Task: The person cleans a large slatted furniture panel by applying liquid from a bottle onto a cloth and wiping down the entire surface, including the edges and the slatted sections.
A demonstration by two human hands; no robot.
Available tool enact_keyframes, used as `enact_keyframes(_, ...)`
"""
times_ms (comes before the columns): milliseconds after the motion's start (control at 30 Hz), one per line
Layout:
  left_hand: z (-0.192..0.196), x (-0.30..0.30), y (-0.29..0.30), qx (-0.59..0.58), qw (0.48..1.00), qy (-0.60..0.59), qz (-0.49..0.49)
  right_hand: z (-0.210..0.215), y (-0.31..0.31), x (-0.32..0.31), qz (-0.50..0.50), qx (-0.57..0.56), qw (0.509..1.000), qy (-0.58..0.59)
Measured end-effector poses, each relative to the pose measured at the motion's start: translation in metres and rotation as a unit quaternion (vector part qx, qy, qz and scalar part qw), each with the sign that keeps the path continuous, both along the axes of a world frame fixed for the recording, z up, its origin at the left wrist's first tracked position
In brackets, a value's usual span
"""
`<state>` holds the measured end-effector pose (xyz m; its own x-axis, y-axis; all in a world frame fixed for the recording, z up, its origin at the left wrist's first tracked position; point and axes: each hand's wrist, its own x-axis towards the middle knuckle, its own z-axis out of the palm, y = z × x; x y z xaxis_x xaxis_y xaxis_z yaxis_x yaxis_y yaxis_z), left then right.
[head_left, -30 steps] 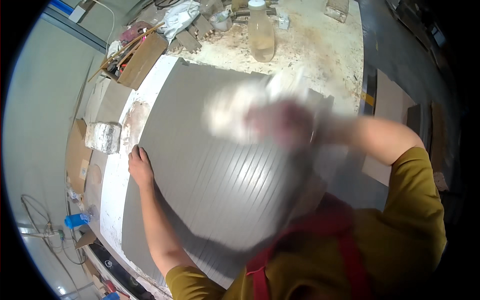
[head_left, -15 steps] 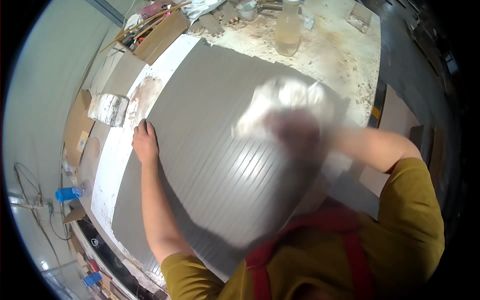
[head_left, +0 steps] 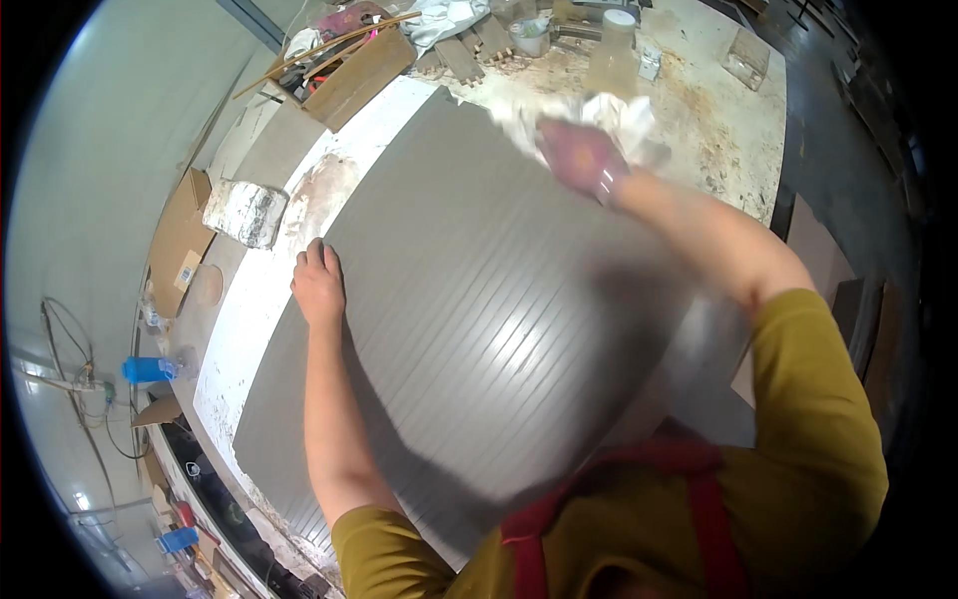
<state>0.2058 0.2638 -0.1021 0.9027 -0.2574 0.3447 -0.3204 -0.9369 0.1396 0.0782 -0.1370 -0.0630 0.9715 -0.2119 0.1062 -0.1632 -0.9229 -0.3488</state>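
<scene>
Stained and dusty, the counter (head_left: 718,150) is carrying a large grey grooved panel (head_left: 499,299) that is covering most of its top. Since the earlier frames, the right hand (head_left: 581,157) has swept from the panel's middle up to its far edge, taking the white rag (head_left: 609,115) with it. That grip is closing around the rag, bunching it against the panel's far edge, with the fingers curling down and the arm stretching almost straight across the panel from its near right corner. The hand is blurring, so its finer finger placement cannot be told. The left hand (head_left: 319,285) is staying on the panel's left edge, lying flat and unclenched with fingers pointing away, pressing on the surface and grasping nothing; its forearm is running along the panel's left side. Beyond the panel's far edge a clear plastic bottle (head_left: 616,50) is standing upright. Off the panel's left edge a white-crusted block (head_left: 245,212) is lying on the counter.
</scene>
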Motion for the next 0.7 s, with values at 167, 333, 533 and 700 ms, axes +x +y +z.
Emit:
enact_keyframes(167,-0.007,-0.002,0.034,0.001,1.0,-0.012,0.014,0.017,0.062,-0.047,0.093,0.083,0.985,0.12)
enact_keyframes(333,-0.006,-0.002,0.018,0.001,1.0,-0.015,0.006,-0.017,0.018,-0.089,0.235,0.076,0.969,-0.026)
enact_keyframes(533,-0.002,-0.002,0.02,0.014,1.0,-0.026,0.004,-0.018,0.017,-0.028,0.079,0.071,0.994,0.003)
enact_keyframes(700,0.0,-0.005,0.017,0.005,1.0,-0.004,0.021,-0.017,0.077,-0.049,0.291,0.047,0.944,-0.148)
